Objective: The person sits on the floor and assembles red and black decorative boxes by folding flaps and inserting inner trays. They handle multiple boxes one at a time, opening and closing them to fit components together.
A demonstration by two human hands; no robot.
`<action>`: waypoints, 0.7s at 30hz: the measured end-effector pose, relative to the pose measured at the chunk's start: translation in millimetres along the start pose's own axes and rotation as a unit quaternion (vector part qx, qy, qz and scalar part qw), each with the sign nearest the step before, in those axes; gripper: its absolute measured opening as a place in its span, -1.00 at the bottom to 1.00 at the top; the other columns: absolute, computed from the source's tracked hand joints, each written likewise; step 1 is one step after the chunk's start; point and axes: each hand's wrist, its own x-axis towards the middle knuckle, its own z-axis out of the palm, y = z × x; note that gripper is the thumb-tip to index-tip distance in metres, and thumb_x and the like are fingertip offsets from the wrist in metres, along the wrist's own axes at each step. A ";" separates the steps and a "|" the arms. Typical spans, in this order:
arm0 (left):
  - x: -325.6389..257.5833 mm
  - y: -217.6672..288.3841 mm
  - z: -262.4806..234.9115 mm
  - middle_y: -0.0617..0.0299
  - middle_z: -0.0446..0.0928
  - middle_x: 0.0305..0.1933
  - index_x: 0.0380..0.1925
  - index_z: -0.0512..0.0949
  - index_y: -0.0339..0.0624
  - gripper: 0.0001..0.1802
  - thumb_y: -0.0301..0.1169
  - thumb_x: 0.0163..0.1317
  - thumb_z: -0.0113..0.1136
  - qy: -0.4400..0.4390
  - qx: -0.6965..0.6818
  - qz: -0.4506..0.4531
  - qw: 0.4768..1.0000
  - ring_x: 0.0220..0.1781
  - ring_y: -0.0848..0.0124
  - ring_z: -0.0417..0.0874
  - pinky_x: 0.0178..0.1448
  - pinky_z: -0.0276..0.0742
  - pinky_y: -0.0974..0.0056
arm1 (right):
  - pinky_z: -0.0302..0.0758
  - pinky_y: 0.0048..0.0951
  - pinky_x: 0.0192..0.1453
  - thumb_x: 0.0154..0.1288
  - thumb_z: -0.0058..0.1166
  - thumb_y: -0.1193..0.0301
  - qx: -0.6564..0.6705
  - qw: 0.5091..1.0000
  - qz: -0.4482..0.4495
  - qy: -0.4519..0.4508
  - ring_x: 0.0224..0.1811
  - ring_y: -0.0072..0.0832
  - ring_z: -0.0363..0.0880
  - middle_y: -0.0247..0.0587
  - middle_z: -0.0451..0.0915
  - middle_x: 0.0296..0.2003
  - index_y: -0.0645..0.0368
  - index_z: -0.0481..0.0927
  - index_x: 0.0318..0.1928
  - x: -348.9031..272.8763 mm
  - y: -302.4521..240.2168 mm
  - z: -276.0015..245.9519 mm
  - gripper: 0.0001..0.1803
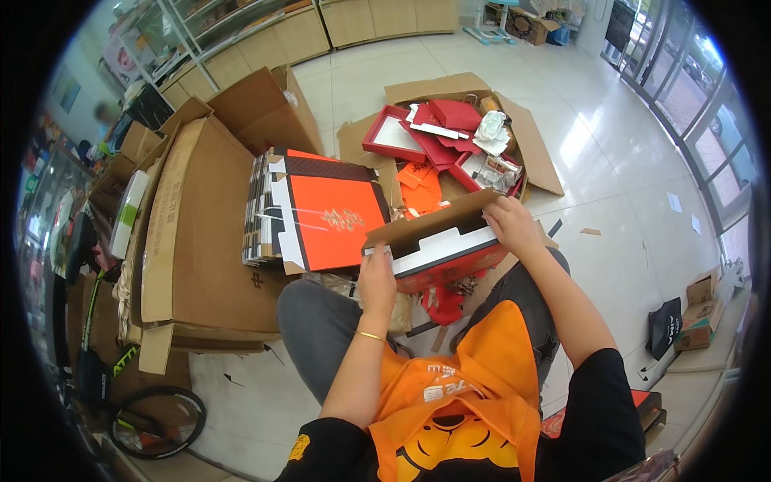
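Item 1: paperboard box (443,255), red-and-black outside, white tabbed flap at the top, brown panel raised along the far side. Position: in front of the seated person, just beyond the knees; whether its base rests on anything cannot be told. Clock directions below are taken from this box.

Item 2: left hand (376,281), at 8 o'clock, gold bracelet (371,335) at the wrist. Grip: fingers and thumb pinching the box at its left end.

Item 3: right hand (511,222), at 2 o'clock. Grip: pinching the upper edge of the box at its right end.

Item 4: stack of flattened boxes (333,221), between 9 and 10 o'clock; top piece orange-red with dark bands, gold script and white side flaps.

Item 5: open carton (536,149), at 12 o'clock, on the tiled floor. Contents: red boxes and panels, orange packets (420,193), crumpled white paper (491,132).

Item 6: large brown carton (201,229), at 9 o'clock.

Item 7: red crumpled material (442,307), at 6 o'clock, near the box.

Item 8: black bag (664,328), at 4 o'clock, beside small cartons (700,313).

Item 9: bicycle wheel (157,422), at 8 o'clock.
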 end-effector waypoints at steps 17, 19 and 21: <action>-7.1 -39.0 -10.2 0.15 0.36 -0.03 -0.20 0.56 -0.26 -0.79 -0.32 0.45 0.27 0.034 -0.262 -0.060 0.962 0.05 0.29 0.42 0.22 0.36 0.24 | 0.63 -0.50 -0.02 0.50 0.16 0.09 0.392 0.821 0.400 -0.115 -0.18 -0.54 0.68 -0.21 0.70 -0.34 0.35 0.70 0.03 13.9 22.9 -27.3 -0.50; -12.7 -48.7 -7.4 0.15 0.37 0.03 -0.30 0.54 -0.25 -0.76 -0.31 0.42 0.31 0.005 -0.301 -0.108 0.947 0.09 0.33 0.41 0.26 0.33 0.26 | 0.60 -0.49 -0.09 0.41 0.25 0.10 0.376 0.867 0.280 -0.169 -0.25 -0.50 0.70 -0.21 0.74 -0.36 0.31 0.74 0.00 13.6 42.4 -36.2 -0.53; -4.5 -40.1 -22.5 0.15 0.38 0.09 -0.30 0.54 -0.26 -0.75 -0.31 0.41 0.33 -0.049 -0.330 -0.136 0.933 0.12 0.37 0.41 0.28 0.33 0.26 | 0.56 -0.47 -0.03 0.29 0.37 0.19 0.312 0.874 0.257 -0.271 -0.25 -0.48 0.66 -0.21 0.76 -0.26 0.24 0.72 0.11 8.8 58.5 -53.2 -0.51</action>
